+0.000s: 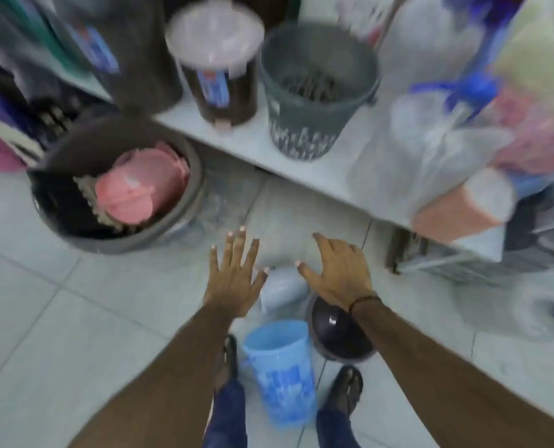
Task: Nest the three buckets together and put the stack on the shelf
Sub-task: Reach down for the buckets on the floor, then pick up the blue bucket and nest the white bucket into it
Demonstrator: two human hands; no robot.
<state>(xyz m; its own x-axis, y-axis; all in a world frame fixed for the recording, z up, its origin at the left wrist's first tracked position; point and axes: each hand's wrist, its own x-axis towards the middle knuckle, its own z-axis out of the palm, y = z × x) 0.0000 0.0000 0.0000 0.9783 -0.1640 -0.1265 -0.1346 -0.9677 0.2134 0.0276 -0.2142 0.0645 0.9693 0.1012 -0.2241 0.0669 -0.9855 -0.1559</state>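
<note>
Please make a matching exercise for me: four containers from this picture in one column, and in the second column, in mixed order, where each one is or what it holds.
Column 1
1. blue bucket
2. grey basket
3. large dark tub
4. brown bin

Column 2
A. on the shelf, with a pale lid on top
B. on the floor, between the person's feet
C. on the floor, holding pink plastic pieces
D. on the shelf, open at the top, patterned lower wall

Pairs: 1-B, 2-D, 3-C, 4-A

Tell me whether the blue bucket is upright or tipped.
Upright: the blue bucket stands on the tiled floor between the feet, open mouth facing up.
</note>
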